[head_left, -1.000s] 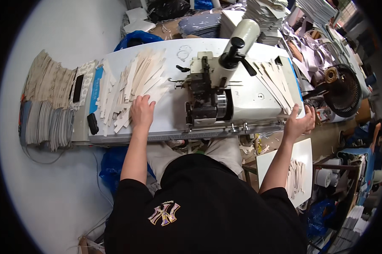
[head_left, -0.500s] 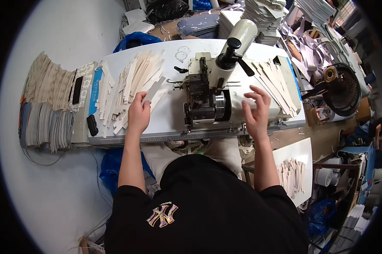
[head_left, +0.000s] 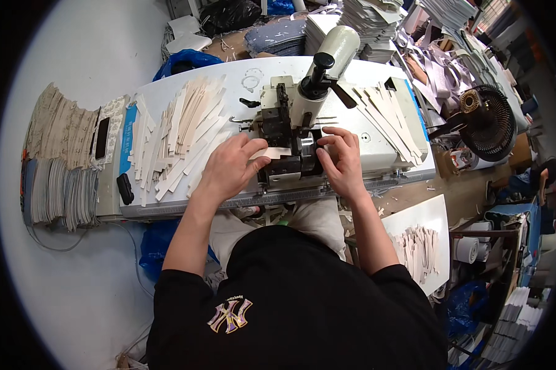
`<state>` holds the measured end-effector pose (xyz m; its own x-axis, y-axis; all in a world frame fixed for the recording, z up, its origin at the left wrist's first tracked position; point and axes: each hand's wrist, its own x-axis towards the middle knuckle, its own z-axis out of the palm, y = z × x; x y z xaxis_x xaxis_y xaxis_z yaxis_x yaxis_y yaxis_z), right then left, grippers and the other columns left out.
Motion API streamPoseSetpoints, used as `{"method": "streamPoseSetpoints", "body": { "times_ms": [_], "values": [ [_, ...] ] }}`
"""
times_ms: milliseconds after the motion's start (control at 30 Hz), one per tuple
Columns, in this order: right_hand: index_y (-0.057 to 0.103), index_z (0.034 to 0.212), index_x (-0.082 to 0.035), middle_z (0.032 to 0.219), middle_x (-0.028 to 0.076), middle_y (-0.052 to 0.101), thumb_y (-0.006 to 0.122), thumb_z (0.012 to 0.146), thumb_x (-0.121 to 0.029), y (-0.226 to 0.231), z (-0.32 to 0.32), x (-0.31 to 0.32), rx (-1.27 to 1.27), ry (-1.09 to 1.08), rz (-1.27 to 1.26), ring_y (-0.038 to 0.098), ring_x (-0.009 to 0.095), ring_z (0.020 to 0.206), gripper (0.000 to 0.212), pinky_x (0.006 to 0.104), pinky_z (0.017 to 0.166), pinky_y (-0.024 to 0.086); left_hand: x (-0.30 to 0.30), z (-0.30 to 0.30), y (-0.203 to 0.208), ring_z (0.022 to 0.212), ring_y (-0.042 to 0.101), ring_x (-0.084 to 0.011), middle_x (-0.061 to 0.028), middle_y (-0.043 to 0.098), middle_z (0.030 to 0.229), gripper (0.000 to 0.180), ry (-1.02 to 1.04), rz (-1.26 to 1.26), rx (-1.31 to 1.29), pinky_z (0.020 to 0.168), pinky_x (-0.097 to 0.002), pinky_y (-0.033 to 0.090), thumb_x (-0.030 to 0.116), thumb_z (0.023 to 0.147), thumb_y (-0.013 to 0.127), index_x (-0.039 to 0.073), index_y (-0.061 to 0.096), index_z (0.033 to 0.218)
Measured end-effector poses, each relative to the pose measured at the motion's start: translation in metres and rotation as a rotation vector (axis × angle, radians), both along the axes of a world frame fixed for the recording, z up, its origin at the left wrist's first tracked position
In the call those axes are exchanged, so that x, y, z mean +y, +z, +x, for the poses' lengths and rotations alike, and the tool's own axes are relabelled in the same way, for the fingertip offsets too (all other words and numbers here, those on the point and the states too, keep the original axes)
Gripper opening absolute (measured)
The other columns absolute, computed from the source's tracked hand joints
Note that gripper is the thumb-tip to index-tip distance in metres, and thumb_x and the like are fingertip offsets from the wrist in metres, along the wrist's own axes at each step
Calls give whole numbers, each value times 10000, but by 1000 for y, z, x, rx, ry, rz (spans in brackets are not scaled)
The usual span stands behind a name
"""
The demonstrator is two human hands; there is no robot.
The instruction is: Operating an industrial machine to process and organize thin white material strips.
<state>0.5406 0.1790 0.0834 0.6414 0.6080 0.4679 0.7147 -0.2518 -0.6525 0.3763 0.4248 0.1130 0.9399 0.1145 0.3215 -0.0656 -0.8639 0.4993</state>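
Observation:
My left hand [head_left: 230,169] pinches a pale flat strip [head_left: 277,152] between thumb and fingers. The strip's far end lies at the black working head of a white bench machine [head_left: 341,52], beside its metal roller. On the roller's other side is my right hand [head_left: 343,161], its fingers bent and apart, with nothing seen in them; whether the fingertips touch the machine I cannot tell. A fanned heap of pale strips [head_left: 188,120] lies left of the machine on the white table [head_left: 232,80]. More strips [head_left: 386,126] rest on the machine's right side.
Stacked sheets [head_left: 65,191] and a dark phone [head_left: 102,138] sit at the table's left end. A black fan [head_left: 490,120] stands at right. Below it, a white board [head_left: 435,219] bears cut strips. Sheet piles [head_left: 370,28] rise behind the table.
My left hand has moved right with a strip, from the left heap to the machine's working head. My right hand has moved left, close to the roller.

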Motion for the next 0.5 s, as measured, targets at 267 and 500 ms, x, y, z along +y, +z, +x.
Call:
{"method": "streamPoseSetpoints", "body": {
  "times_ms": [267,500],
  "values": [
    [715,1101,-60,1320,104,670,741,956,-136,6,-4,13,-58,-64,-104,553,332,1234,166,436,1106,428,-4,27,-9,935,690,-326,-88,680,1036,330,-13,66,-34,821,-444,565,285,902,857,103,766,1162],
    [700,1102,-40,1272,114,670,742,965,-144,8,1,14,-63,-101,-129,547,346,1193,177,441,1078,438,-13,44,-15,915,699,-333,-94,679,1047,333,-20,20,-79,813,-451,573,265,880,879,68,766,1123]
  ]
}}
